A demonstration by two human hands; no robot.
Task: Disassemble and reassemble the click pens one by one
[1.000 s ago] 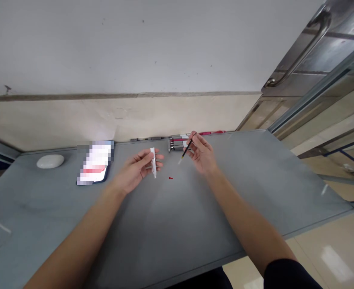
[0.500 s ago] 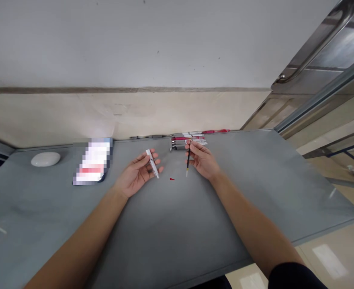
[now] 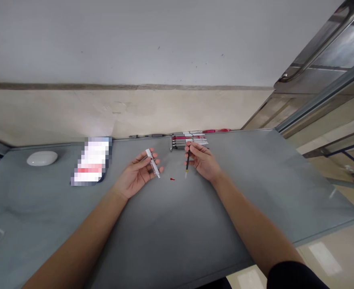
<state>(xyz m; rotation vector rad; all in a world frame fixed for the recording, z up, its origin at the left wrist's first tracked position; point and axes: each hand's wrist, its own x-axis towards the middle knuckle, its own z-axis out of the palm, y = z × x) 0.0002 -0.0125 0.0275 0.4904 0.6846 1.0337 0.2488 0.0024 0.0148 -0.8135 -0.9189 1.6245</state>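
1. A white pen barrel (image 3: 152,163) is gripped in the left hand (image 3: 137,173), the fingers curled about it; the barrel is held aslant just above the grey table (image 3: 170,228).
2. A thin black refill (image 3: 188,162) is pinched between the fingertips of the right hand (image 3: 202,160); it is held nearly upright, its pale tip pointed down at the table.
3. A small red piece (image 3: 172,179) is seen lying on the table between the two hands, touched by neither.
4. A row of pens (image 3: 189,140) is laid side by side at the far edge of the table, just beyond the right hand.
5. A blurred card (image 3: 91,161) is placed to the left of the left hand, well apart from it.
6. A white oval object (image 3: 42,158) is set farther left, near the table's far corner.
7. A metal door handle (image 3: 318,44) is shown at the upper right.
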